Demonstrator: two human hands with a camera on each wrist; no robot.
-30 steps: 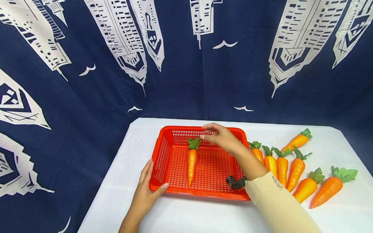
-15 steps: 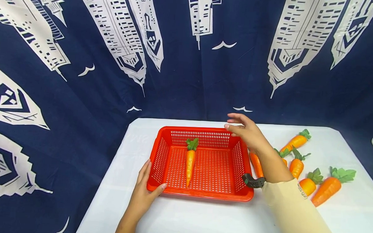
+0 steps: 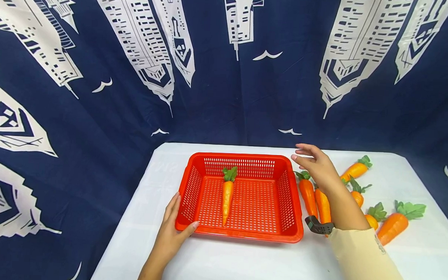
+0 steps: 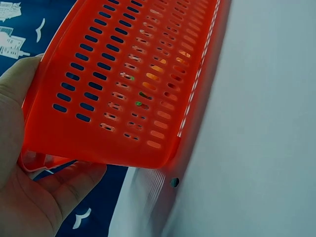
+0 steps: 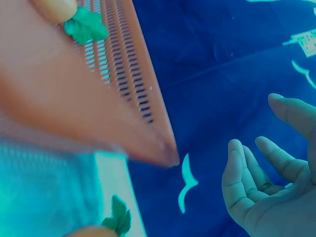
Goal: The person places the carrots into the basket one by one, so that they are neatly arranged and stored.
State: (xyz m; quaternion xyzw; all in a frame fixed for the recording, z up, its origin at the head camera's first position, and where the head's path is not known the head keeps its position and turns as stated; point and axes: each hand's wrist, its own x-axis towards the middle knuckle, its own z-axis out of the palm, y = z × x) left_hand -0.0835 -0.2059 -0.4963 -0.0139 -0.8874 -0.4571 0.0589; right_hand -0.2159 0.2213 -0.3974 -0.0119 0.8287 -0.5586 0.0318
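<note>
A red plastic basket (image 3: 239, 235) with slotted walls sits on the white table in the head view. One orange carrot (image 3: 227, 200) with green leaves lies in it, its tip toward me. My left hand (image 3: 170, 237) grips the near left corner, thumb on the front rim and fingers along the left side; the left wrist view shows this hand (image 4: 29, 197) close around the rim. Past the basket's right edge, my right hand (image 3: 321, 170) hovers over the carrots with loosely bent fingers, holding nothing. In the right wrist view, nothing touches that hand (image 5: 276, 197).
Several more carrots lie right of the basket, including a reddish one (image 3: 308, 196) beside its wall and a thick one (image 3: 392, 229) farther right. My right forearm hides parts of some. A dark blue printed cloth (image 3: 210, 115) hangs behind the white table (image 3: 131, 244).
My right hand has moved from above the basket rightward, out past its right edge to over the carrots. The left hand stays at the corner, and the carrot in the basket lies as before.
</note>
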